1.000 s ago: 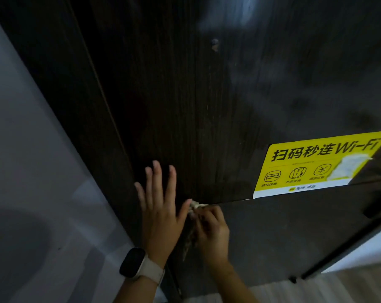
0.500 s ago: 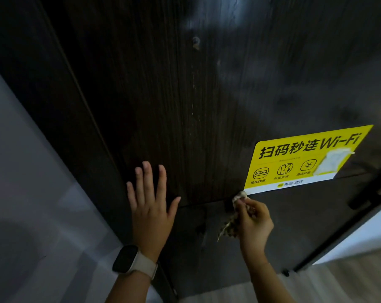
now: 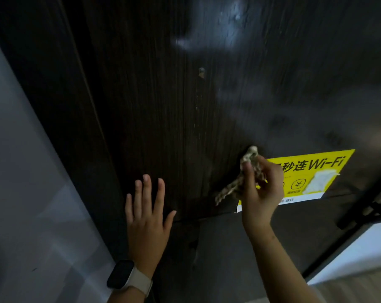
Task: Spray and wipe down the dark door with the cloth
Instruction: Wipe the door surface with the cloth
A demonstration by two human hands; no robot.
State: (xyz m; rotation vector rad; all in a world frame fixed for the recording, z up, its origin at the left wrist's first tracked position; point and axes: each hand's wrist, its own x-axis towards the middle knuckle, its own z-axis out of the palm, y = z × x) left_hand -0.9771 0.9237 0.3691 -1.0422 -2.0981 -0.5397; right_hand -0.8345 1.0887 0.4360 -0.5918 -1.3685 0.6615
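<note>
Your left hand (image 3: 147,217) presses flat, fingers spread, on the dark door (image 3: 163,106). Your right hand (image 3: 261,189) pinches a crumpled, mottled cloth (image 3: 249,158) against it, over a yellow sticker (image 3: 316,171).

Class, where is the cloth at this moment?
In the head view, the cloth is bunched in the right hand, against the dark door at the yellow Wi-Fi sticker's left edge.

A dark wood-grained door (image 3: 154,110) is seen upright, crossed low down by 1 horizontal seam. A yellow Wi-Fi sticker (image 3: 311,171) is stuck to it at right, with a pale patch of tape (image 3: 318,181) on the sticker.
</note>
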